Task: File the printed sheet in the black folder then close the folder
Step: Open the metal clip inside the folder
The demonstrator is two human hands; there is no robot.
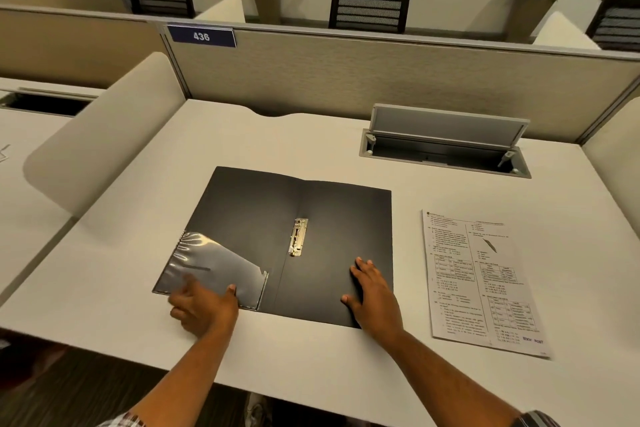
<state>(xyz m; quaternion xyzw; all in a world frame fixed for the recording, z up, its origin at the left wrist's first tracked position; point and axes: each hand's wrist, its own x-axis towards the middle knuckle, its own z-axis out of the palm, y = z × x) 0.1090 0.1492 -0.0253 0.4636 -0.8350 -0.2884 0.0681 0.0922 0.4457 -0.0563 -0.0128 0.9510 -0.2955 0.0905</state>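
Black folder (pixel 277 246) lies spread open on the white desk (pixel 311 374), its metal clip (pixel 298 237) bare at the spine. Right hand (pixel 372 291) presses flat, fingers spread, on the right cover; left hand (pixel 204 305), blurred, rests loosely open on the clear pocket (pixel 211 267). Printed sheet (pixel 485 281) sits just right of the folder, apart.

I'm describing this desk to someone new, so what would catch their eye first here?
The black folder lies open in the middle of the desk, its metal clip at the spine and a clear plastic pocket at the lower left. Both hands rest on it, left hand at the pocket, right hand flat on the right flap. The printed sheet lies unfiled to the right.
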